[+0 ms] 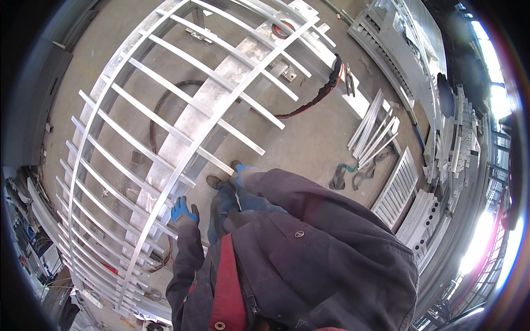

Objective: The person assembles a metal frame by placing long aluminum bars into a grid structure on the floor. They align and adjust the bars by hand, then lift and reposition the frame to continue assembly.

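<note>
A large silver metal frame (190, 151) lies in front of me, its long rails crossed by many parallel bars. My left hand (182, 210), in a blue glove, is beside the near rail with fingers stretched and thumb apart, holding nothing. At the near end of one metal crossbar (214, 160) is my right hand (240, 174), also blue-gloved. It appears closed around the bar's tip, though the dark sleeve hides part of it. Below the frame runs a wide, pale metal beam (212, 99).
My boots (213, 181) stand on the concrete floor close to the frame. To the right lie loose metal strips (371, 129), a green strap (346, 167) and a slatted panel (398, 185). A black-sleeved cable (326, 91) curves across the floor. Stacked metal profiles (461, 132) line the right side.
</note>
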The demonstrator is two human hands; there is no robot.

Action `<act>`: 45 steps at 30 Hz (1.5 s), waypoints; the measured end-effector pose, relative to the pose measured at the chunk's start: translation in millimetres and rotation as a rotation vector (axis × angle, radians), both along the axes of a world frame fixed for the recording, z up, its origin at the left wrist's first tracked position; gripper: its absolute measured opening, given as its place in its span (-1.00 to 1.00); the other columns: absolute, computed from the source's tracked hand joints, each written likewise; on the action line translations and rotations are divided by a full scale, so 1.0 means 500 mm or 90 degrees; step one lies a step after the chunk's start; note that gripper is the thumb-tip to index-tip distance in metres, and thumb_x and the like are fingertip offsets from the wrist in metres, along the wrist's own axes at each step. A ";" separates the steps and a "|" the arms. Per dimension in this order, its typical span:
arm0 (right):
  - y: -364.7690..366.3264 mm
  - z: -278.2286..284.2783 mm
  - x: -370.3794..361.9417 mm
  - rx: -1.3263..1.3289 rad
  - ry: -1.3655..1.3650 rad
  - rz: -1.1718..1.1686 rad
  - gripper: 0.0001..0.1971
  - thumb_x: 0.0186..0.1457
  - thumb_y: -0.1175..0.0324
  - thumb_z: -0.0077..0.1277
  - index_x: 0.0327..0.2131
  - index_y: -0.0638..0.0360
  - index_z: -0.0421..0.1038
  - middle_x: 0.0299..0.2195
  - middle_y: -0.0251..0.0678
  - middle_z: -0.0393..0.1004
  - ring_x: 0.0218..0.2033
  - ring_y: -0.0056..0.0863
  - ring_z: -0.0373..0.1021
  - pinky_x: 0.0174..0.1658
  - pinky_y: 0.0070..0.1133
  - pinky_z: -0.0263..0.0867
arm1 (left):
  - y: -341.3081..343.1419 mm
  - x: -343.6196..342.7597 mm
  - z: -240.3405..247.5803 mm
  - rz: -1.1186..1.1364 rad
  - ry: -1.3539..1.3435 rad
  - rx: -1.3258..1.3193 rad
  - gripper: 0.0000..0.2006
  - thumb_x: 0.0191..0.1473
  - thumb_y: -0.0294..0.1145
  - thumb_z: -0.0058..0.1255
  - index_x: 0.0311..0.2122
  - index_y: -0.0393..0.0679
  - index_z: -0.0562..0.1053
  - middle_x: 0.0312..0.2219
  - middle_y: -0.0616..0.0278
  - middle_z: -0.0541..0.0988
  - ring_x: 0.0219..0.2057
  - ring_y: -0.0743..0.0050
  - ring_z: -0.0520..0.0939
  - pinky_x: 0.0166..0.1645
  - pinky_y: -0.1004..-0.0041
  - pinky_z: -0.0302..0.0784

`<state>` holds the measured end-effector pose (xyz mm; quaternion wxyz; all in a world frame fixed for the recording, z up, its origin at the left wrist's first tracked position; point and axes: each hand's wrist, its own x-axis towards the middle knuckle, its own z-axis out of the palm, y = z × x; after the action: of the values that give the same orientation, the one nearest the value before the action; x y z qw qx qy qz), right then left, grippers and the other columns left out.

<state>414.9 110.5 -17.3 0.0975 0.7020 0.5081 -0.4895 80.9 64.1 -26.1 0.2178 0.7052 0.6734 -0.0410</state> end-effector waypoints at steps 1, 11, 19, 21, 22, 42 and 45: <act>-0.001 0.004 0.015 0.001 0.020 0.006 -0.52 0.14 -0.07 0.13 -0.04 0.09 0.53 -0.12 -0.04 0.61 -0.07 -0.02 0.54 -0.03 -0.20 0.45 | -0.024 0.001 0.000 0.016 -0.018 -0.011 -0.43 0.05 -0.14 0.10 0.16 -0.15 0.42 0.15 -0.15 0.48 0.16 -0.15 0.49 0.29 0.00 0.30; 0.016 0.011 0.286 0.307 -0.033 -0.195 -0.61 0.22 0.07 0.07 -0.06 0.17 0.52 -0.20 0.09 0.59 -0.15 0.03 0.55 -0.11 -0.23 0.45 | -0.111 -0.008 0.000 0.110 -0.135 -0.005 -0.54 0.06 -0.15 0.12 0.03 -0.17 0.53 0.02 -0.15 0.58 0.04 -0.21 0.59 0.16 0.06 0.48; 0.042 -0.062 0.550 0.309 -0.213 -0.329 -0.45 0.16 -0.04 0.13 0.03 0.22 0.47 -0.16 0.07 0.61 -0.08 0.04 0.53 0.01 -0.24 0.42 | -0.100 0.004 -0.050 0.185 -0.210 -0.134 -0.54 0.12 -0.14 0.13 0.07 -0.20 0.54 -0.08 -0.10 0.65 -0.08 -0.04 0.68 0.06 0.16 0.58; 0.117 -0.058 0.634 0.323 -0.266 -0.277 -0.36 0.14 -0.06 0.14 0.12 0.24 0.42 -0.09 0.08 0.59 -0.03 0.09 0.50 0.06 -0.23 0.40 | -0.111 0.010 -0.064 0.192 -0.235 -0.160 -0.51 0.12 -0.13 0.13 0.08 -0.23 0.54 -0.09 -0.08 0.66 -0.09 0.03 0.69 0.07 0.17 0.58; 0.165 -0.048 0.677 0.320 -0.301 -0.245 -0.32 0.13 -0.07 0.14 0.16 0.25 0.39 -0.06 0.09 0.58 0.00 0.10 0.48 0.09 -0.21 0.39 | -0.121 0.013 -0.068 0.205 -0.223 -0.181 -0.51 0.12 -0.13 0.13 0.08 -0.24 0.53 -0.08 -0.08 0.66 -0.09 0.04 0.69 0.07 0.18 0.58; 0.475 -0.094 0.901 0.116 -0.308 0.011 -0.35 0.15 -0.13 0.12 0.21 0.01 0.35 0.03 -0.02 0.54 0.08 -0.04 0.46 0.16 -0.24 0.35 | -0.158 0.245 -0.081 0.412 -0.309 -0.272 -0.49 0.15 -0.14 0.17 0.12 -0.25 0.51 -0.07 -0.07 0.67 -0.06 0.19 0.70 0.07 0.28 0.58; 0.565 -0.058 0.946 0.299 -0.279 -0.126 -0.23 0.15 -0.13 0.11 0.35 -0.04 0.17 0.10 -0.06 0.50 0.10 -0.06 0.45 0.19 -0.24 0.33 | -0.166 0.245 -0.078 0.470 -0.335 -0.258 -0.51 0.15 -0.17 0.18 0.11 -0.25 0.51 -0.09 -0.01 0.67 -0.08 0.24 0.69 0.06 0.30 0.58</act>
<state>887.9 392.9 -46.4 -0.0076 0.8399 0.5031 -0.2035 203.3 -18.9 -65.3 0.5133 0.3498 0.7788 0.0879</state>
